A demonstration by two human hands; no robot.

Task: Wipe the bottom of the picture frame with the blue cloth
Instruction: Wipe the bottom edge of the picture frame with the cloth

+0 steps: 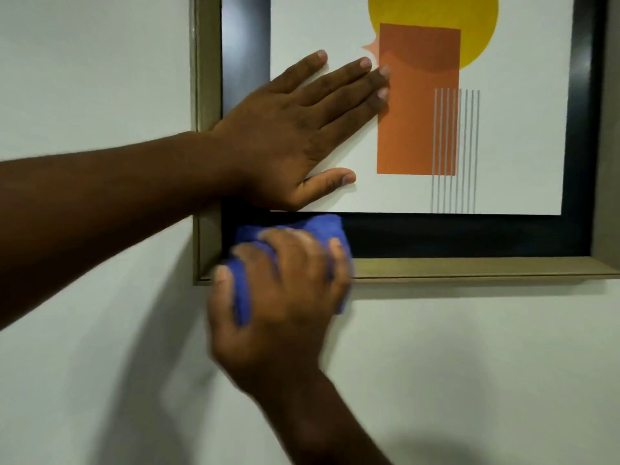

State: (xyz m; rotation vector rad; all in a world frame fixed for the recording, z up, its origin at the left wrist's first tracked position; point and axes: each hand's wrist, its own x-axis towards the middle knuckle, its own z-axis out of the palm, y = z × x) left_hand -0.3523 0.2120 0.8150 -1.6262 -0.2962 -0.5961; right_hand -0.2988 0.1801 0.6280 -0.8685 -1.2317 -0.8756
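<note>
While right hand (281, 290) presses blue cloth (322, 226), picture frame (469, 267) bottom runs horizontally

Left hand (285, 129) flat, fingers spread; right hand (278, 290) clenched (blurred).

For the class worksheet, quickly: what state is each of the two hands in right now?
Left hand: open, flat against the picture, holding nothing.
Right hand: closed around the blue cloth, at the frame's bottom-left corner.

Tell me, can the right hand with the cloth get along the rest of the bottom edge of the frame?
Probably yes. The right hand holds the blue cloth at the left corner, and the bottom rail to its right looks bare. The left hand rests higher, on the picture.
</note>
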